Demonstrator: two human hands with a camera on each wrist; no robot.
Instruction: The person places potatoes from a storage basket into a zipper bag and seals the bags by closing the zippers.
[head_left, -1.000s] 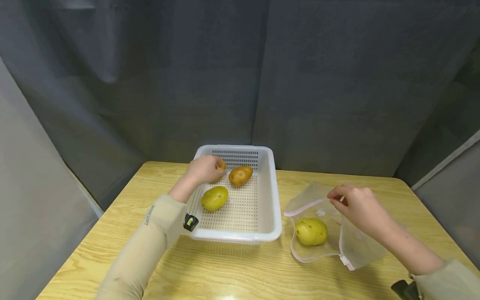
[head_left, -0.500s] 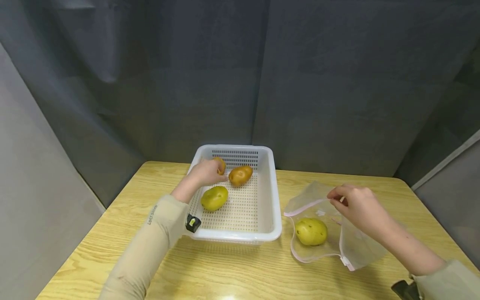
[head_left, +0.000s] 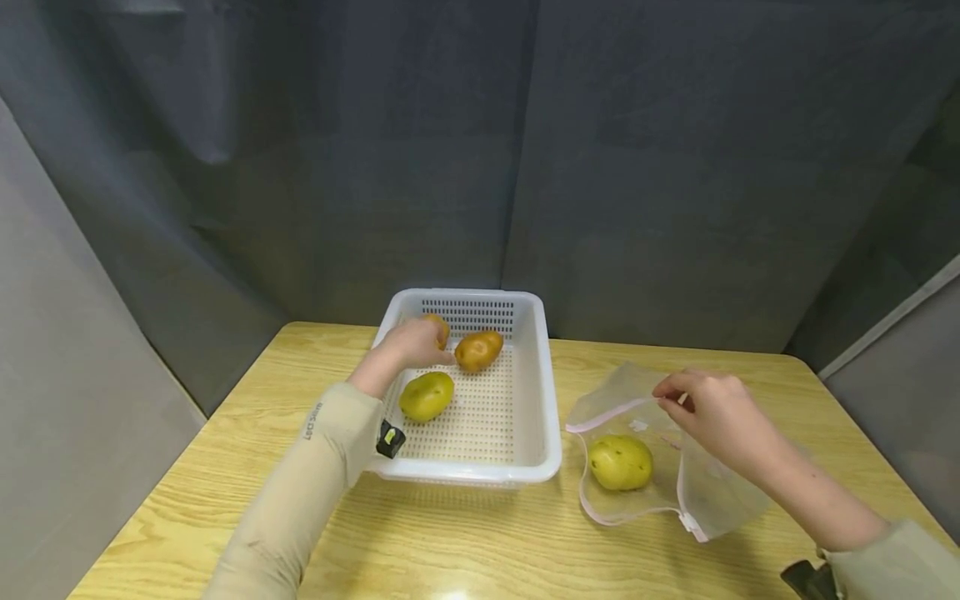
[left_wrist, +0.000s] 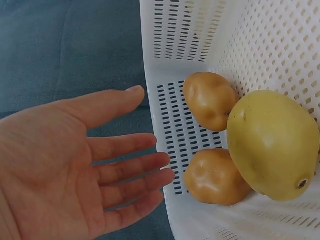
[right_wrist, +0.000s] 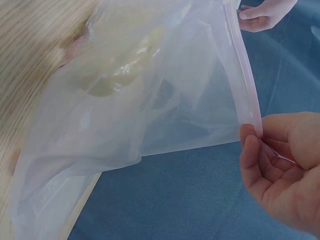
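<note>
My left hand (head_left: 414, 343) is over the left side of a white plastic basket (head_left: 551, 400), fingers extended and thumb spread, holding nothing in the left wrist view. It partly hides a brown potato (head_left: 444, 328) at the back left in the head view. Beside that lie another brown potato (head_left: 480, 351) and a yellow-green potato (head_left: 427, 397). At the right, my right hand (head_left: 720, 417) pinches the pink-edged rim of a clear zip bag (right_wrist: 200, 90) between thumb and fingers. The bag's mouth gapes toward the basket, and one yellow potato (head_left: 621, 462) lies inside.
Basket and bag are side by side on a light wooden table (head_left: 420, 550). The bag's slider (head_left: 688, 522) is at the front of its mouth. A dark cloth (head_left: 637, 183) hangs behind the table, with pale grey panels at both sides.
My left hand's thumb and fingers have spread apart near the back-left brown potato, and the hand has shifted slightly right. The right hand and the bag have stayed in place.
</note>
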